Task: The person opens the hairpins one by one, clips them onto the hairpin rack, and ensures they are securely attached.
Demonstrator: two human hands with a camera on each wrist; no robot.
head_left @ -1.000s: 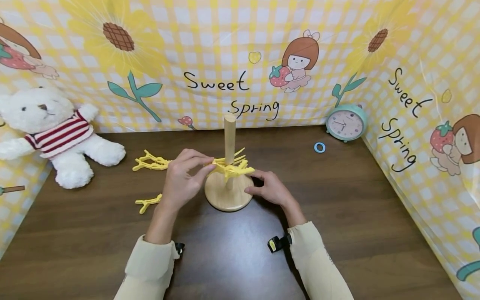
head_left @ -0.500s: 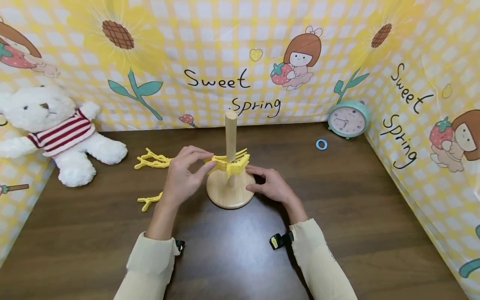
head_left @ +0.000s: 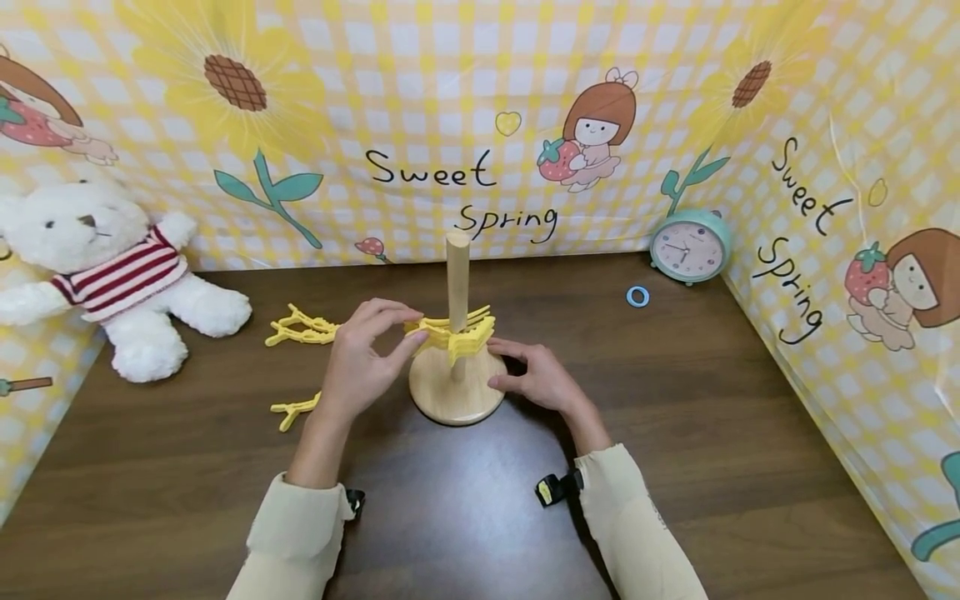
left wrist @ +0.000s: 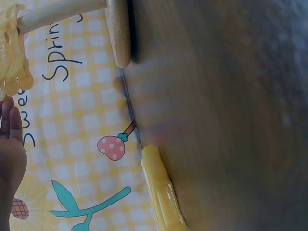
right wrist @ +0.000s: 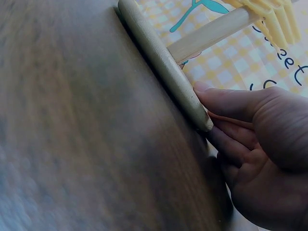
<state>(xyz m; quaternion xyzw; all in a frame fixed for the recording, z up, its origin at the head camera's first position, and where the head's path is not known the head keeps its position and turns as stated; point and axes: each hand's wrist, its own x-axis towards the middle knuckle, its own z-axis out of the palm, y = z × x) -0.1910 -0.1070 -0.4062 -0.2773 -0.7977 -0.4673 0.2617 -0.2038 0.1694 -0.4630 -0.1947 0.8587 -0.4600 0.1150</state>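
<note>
A wooden stand with an upright post [head_left: 458, 279] and round base [head_left: 450, 402] stands mid-table. Several yellow plastic clips [head_left: 472, 340] are gathered around the post, apart from the base. My left hand [head_left: 360, 362] pinches the left end of one clip between thumb and fingers; in the left wrist view its fingertips are partly cut off below the clip cluster [left wrist: 14, 57]. On the right, my right hand [head_left: 543, 379] grips the base's edge, thumb on top and fingers at the underside, as the right wrist view shows. How each clip fastens on the post is hard to make out.
More yellow clips [head_left: 303, 329] lie left of my left hand, with another clip [head_left: 294, 409] nearer me, partly behind the forearm. A white teddy bear [head_left: 120, 275] sits at the far left. A blue ring [head_left: 637, 297] and a mint alarm clock [head_left: 688, 246] are at the back right.
The clips around the post have gone from a tilted, spread bunch to a more evenly stacked one. Both hands keep nearly the same places, and the head view shifts slightly.
</note>
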